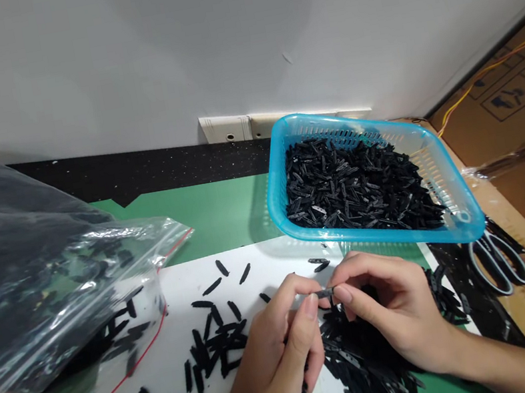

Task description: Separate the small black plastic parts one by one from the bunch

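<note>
Both hands meet mid-bench over the white sheet (172, 375): left hand (275, 357) and right hand (395, 315) each pinch one end of a single black strip (324, 293), long axis left-right, level. Grip clenched on it at both ends. Room is tight — blue basket (437, 152) of strips just behind, one clear bag (28, 278) crowding left, one pair of scissors (499, 253) right. Loose strips (218, 346) — too many to count.
</note>
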{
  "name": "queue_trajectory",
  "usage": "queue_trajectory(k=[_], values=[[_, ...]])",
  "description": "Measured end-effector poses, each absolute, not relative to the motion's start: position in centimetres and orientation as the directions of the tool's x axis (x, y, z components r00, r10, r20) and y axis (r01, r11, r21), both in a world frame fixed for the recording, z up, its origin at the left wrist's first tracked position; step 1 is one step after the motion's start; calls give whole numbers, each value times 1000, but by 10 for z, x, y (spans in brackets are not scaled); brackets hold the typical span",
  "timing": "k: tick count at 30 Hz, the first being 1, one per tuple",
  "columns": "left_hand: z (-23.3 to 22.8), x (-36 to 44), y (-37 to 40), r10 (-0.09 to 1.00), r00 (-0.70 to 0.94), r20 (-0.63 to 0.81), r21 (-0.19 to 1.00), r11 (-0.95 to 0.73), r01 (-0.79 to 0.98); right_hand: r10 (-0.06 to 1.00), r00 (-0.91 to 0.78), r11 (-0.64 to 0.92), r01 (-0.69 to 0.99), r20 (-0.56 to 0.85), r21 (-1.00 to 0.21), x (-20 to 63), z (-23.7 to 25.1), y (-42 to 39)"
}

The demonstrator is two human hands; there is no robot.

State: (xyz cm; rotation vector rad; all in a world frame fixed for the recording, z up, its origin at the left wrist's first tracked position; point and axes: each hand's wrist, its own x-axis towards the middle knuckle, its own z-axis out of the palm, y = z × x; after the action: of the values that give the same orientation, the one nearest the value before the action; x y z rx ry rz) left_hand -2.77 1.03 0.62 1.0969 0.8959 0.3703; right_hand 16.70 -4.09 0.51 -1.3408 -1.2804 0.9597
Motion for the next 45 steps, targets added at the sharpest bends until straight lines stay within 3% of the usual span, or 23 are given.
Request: queue_trajectory(k=[9,23,32,43,45], values=[[5,-29,16,602,673,-429,892,400,210,992,112,36,186,58,-982,167,6,-40],[3,-31,14,631,675,-383,920,324,219,996,86,-28,159,-15,-987,169,3,-44],[4,-32,13,593,680,-430,895,376,238,992,63,-119,99,-113,-988,170,0,-44],[3,-29,14,647,658,-386,913,371,171,992,-14,123,320,125,-939,164,12,-46],[3,-29,14,640,660,-393,908,385,167,971,-29,231,392,239,-890,167,15,-45]])
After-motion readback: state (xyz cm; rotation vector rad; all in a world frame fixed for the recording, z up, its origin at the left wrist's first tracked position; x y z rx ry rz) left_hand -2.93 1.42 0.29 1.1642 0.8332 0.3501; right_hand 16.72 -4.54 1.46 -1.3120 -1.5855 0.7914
